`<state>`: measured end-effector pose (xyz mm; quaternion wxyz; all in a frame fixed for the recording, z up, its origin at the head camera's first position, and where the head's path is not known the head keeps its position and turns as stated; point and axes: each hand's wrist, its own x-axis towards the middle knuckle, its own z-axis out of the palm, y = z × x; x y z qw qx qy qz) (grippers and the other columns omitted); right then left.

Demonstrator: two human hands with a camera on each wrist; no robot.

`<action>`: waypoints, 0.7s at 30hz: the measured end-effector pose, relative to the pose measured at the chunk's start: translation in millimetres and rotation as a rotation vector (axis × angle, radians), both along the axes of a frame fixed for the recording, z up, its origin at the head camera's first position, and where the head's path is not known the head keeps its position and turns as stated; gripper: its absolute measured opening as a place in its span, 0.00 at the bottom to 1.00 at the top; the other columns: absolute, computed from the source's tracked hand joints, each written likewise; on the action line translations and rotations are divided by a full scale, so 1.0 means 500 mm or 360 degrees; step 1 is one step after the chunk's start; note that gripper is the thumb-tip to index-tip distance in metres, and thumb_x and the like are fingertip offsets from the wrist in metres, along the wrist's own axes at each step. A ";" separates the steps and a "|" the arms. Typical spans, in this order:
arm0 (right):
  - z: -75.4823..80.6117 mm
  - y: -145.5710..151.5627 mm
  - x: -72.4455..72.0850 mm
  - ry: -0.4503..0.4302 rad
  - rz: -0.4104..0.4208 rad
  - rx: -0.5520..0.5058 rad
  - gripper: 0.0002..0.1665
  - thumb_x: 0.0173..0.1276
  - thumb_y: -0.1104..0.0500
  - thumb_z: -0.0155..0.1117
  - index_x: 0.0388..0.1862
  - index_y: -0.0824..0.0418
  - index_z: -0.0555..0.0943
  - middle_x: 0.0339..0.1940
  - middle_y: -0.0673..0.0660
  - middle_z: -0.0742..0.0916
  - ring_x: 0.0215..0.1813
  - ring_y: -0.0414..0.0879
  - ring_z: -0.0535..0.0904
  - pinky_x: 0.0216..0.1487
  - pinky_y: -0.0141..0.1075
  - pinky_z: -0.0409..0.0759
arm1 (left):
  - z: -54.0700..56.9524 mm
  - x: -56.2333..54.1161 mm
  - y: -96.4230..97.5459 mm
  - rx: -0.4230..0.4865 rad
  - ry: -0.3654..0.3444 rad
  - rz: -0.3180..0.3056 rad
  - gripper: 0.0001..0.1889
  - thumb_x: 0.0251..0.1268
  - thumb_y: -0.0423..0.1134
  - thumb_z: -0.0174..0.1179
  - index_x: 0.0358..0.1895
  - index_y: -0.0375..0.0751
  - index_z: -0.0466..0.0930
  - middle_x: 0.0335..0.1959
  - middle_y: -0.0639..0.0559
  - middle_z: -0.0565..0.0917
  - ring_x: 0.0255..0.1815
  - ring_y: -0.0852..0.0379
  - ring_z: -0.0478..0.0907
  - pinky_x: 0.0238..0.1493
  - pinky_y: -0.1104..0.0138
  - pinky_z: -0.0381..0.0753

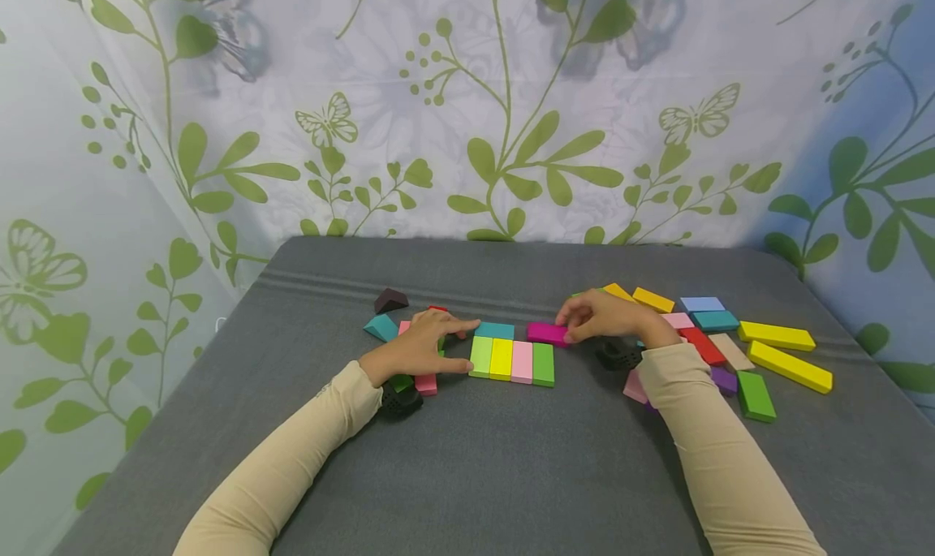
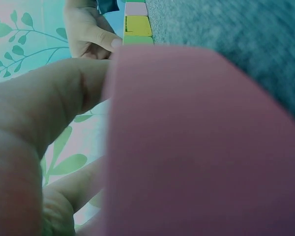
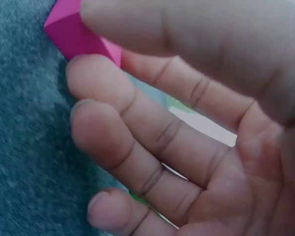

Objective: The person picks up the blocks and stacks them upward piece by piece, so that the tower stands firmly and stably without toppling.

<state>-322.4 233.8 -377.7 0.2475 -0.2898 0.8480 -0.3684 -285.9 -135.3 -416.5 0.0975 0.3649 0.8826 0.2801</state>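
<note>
My right hand (image 1: 606, 314) pinches a magenta block (image 1: 542, 334) between thumb and fingers; in the right wrist view the same magenta block (image 3: 73, 30) shows at the fingertips. Just left of it, a teal block (image 1: 495, 330) lies along the back of a row made of a light green block (image 1: 480, 356), a yellow block (image 1: 500, 359), a pink block (image 1: 522, 363) and a green block (image 1: 543, 365). My left hand (image 1: 420, 346) has its thumb and index finger stretched out, their tips at the left side of the teal and light green blocks.
Under and beside my left hand lie several blocks, among them a dark wedge (image 1: 390, 300), a teal wedge (image 1: 381, 327) and a pink block (image 1: 426, 384). To the right spreads a loose group with yellow bars (image 1: 790, 367), a red block (image 1: 703, 346) and a green block (image 1: 756, 396).
</note>
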 end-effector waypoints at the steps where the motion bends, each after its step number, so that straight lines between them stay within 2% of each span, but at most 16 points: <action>1: -0.002 -0.001 -0.001 -0.0005 0.0003 -0.0012 0.16 0.72 0.66 0.73 0.55 0.74 0.84 0.37 0.55 0.89 0.39 0.45 0.80 0.46 0.35 0.80 | 0.000 -0.001 0.000 -0.0002 0.0000 0.0000 0.39 0.71 0.51 0.71 0.81 0.39 0.71 0.59 0.46 0.85 0.68 0.40 0.73 0.71 0.34 0.58; 12: -0.016 -0.013 -0.008 0.0010 0.0080 -0.0069 0.16 0.73 0.67 0.72 0.55 0.74 0.84 0.37 0.58 0.90 0.37 0.43 0.79 0.43 0.34 0.80 | -0.002 -0.001 -0.002 0.0010 -0.0009 0.0010 0.39 0.71 0.51 0.71 0.81 0.40 0.72 0.59 0.46 0.85 0.69 0.40 0.72 0.72 0.34 0.57; 21: -0.016 -0.024 -0.004 0.0007 0.0083 -0.0060 0.16 0.75 0.66 0.71 0.56 0.73 0.84 0.37 0.57 0.90 0.38 0.43 0.80 0.45 0.35 0.80 | -0.003 -0.001 -0.002 0.0015 -0.0012 0.0017 0.40 0.70 0.51 0.71 0.81 0.40 0.72 0.59 0.46 0.85 0.68 0.40 0.72 0.72 0.34 0.57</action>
